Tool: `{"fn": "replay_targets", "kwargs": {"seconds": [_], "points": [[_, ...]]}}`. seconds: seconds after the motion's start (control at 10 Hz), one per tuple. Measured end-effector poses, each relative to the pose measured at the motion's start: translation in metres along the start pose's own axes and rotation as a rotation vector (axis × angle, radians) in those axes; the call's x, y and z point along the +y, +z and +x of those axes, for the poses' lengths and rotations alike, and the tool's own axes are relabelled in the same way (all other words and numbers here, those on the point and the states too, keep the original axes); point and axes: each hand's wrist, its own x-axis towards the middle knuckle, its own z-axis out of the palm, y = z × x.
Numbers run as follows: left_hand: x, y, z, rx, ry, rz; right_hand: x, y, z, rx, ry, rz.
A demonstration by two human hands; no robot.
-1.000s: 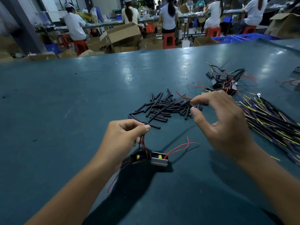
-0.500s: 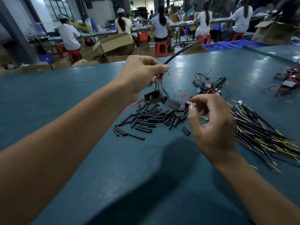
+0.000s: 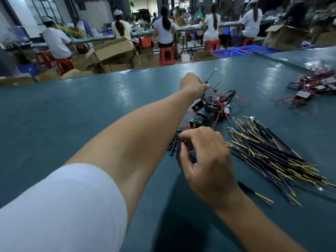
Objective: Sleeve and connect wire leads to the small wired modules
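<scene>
Her left hand [image 3: 193, 86], stretched far across the teal table [image 3: 91, 110], pinches a thin black sleeved lead [image 3: 211, 76] angled up and away, over the tangled red-wired modules [image 3: 214, 104]. Right hand [image 3: 205, 160] pinches something unclear beside short black tubing pieces [image 3: 173, 144].

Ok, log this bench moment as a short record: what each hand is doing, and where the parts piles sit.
left hand: stretched far forward, gripping a module's wires at the module pile
right hand: near, fingers curled over the black sleeves; whether it pinches one cannot be told
wire leads: black and yellow bundle, right of right hand
second module pile: far right
surface: green table
</scene>
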Motion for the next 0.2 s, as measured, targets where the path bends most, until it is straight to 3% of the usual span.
{"fn": "replay_targets", "kwargs": {"seconds": [0.1, 0.2], "points": [[-0.006, 0.008, -0.002, -0.135, -0.02, -0.002, 0.001, 0.001, -0.001, -0.013, -0.005, -0.007], [-0.005, -0.014, -0.013, -0.078, 0.061, -0.022, -0.002, -0.003, -0.002, -0.022, 0.058, 0.086]]}}
